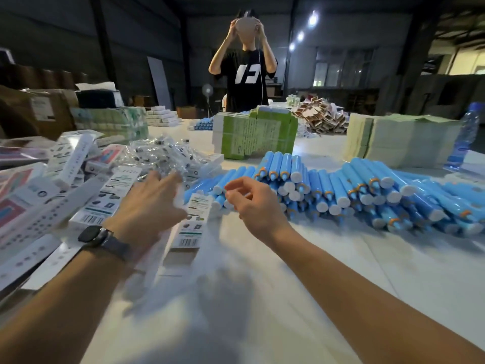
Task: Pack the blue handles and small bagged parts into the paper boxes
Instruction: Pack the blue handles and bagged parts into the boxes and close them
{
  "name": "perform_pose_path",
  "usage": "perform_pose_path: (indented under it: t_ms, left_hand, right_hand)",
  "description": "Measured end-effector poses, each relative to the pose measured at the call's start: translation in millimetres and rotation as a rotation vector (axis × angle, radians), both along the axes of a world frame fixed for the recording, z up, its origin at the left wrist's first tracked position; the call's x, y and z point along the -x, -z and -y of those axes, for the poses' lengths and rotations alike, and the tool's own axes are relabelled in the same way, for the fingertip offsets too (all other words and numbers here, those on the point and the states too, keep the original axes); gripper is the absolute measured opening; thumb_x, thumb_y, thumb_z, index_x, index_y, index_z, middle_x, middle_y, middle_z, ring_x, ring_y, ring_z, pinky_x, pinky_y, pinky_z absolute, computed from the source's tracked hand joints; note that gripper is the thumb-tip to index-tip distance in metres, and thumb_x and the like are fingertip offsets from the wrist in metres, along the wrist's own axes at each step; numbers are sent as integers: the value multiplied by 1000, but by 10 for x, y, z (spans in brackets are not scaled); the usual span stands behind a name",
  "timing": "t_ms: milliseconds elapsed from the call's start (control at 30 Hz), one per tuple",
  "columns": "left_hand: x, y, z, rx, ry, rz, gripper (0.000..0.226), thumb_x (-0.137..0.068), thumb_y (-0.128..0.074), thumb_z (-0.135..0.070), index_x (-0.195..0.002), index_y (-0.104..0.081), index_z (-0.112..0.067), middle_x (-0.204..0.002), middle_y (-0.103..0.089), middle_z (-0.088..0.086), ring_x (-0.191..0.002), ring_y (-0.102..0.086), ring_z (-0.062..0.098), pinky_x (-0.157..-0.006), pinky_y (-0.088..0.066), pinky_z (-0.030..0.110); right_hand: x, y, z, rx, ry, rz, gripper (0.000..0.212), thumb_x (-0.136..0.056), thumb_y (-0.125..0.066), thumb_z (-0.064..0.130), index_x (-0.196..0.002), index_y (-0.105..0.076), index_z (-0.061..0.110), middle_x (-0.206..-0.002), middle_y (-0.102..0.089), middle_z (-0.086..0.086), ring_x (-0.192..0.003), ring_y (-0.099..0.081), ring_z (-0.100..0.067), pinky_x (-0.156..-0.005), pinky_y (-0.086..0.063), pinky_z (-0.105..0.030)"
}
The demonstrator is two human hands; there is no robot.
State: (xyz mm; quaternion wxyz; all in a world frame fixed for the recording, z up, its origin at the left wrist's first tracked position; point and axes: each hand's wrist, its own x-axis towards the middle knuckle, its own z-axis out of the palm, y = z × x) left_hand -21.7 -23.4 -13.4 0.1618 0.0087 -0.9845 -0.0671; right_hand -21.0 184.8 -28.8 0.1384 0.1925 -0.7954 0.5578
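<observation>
The blue handles (341, 190) lie heaped in a long pile across the white tabletop (301, 271), ahead of you and running off to your right. Most have their long axes pointing toward you, white capped ends nearest, with orange rings showing on several. Just left of the pile, a paper box (195, 222) lies flat with its long axis running away from you, its open end nearest you and its printed face up. Beyond it, the small bagged parts (160, 153) sit in a clear, crinkled heap.

Your left hand (149, 203) hovers above the box with its fingers spread and nothing held; it is blurred. A dark watch (95, 236) sits on that wrist. Your right hand (252, 203) hangs near the front of the blue pile, its fingers loosely curled with thumb and forefinger tips close together; you cannot tell whether they pinch anything.

To your left, more flat white boxes (52, 203) lie scattered. Farther back stand a green carton stack (257, 135), a pale paper stack (388, 140) and a water bottle (464, 135). A person in a black shirt (245, 74) stands across the tabletop, hands raised to the head, in a dim warehouse.
</observation>
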Motion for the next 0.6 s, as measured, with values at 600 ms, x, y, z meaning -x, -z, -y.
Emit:
perform_pose_path:
  t_ms: [600]
  left_hand:
    - [87, -293, -888, -292, 849, -89, 66, -74, -74, -46, -136, -50, -42, -147, -26, -15, -141, -17, 8, -113, -19, 24]
  right_hand:
    - [83, -395, -846, 161, -377, 618, 40, -94, -58, 25, -124, -58, -2, -104, -63, -17, -84, -62, -25, -77, -53, -34]
